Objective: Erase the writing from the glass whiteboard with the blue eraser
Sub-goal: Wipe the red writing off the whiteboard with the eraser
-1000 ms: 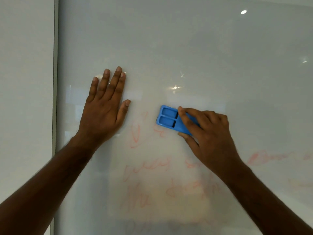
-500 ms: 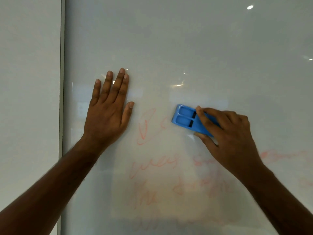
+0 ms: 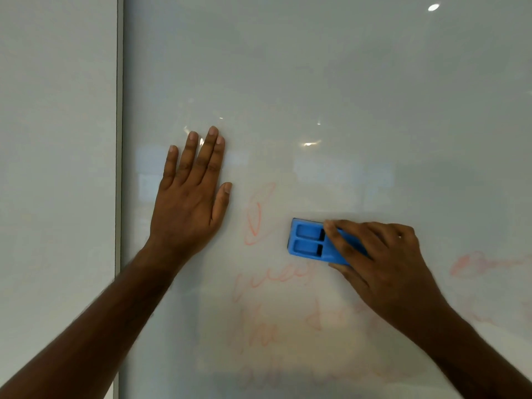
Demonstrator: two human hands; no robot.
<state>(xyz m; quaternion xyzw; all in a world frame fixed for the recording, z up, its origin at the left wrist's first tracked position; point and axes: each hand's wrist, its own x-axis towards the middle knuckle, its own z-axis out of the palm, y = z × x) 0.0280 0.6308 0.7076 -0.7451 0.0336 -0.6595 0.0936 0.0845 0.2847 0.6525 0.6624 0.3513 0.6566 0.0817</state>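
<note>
The glass whiteboard [image 3: 316, 82] fills the view, with faint red writing [image 3: 256, 214] in its lower half. My right hand [image 3: 380, 263] presses the blue eraser [image 3: 311, 243] flat on the glass, just right of a red loop and above a line of words. The hand covers the eraser's right end. My left hand [image 3: 190, 197] lies flat on the board to the left, fingers spread and pointing up, holding nothing. More pale red strokes [image 3: 483, 263] run off to the right of my right wrist.
A vertical metal seam [image 3: 119, 139] at the left separates the board from a plain pale panel [image 3: 57, 139]. Ceiling lights reflect as bright spots [image 3: 433, 7] in the upper glass.
My right hand has slid the eraser rightward and a little down across the top line of writing, wiping marks beside the red loop. My left hand stays planted on the glass.
</note>
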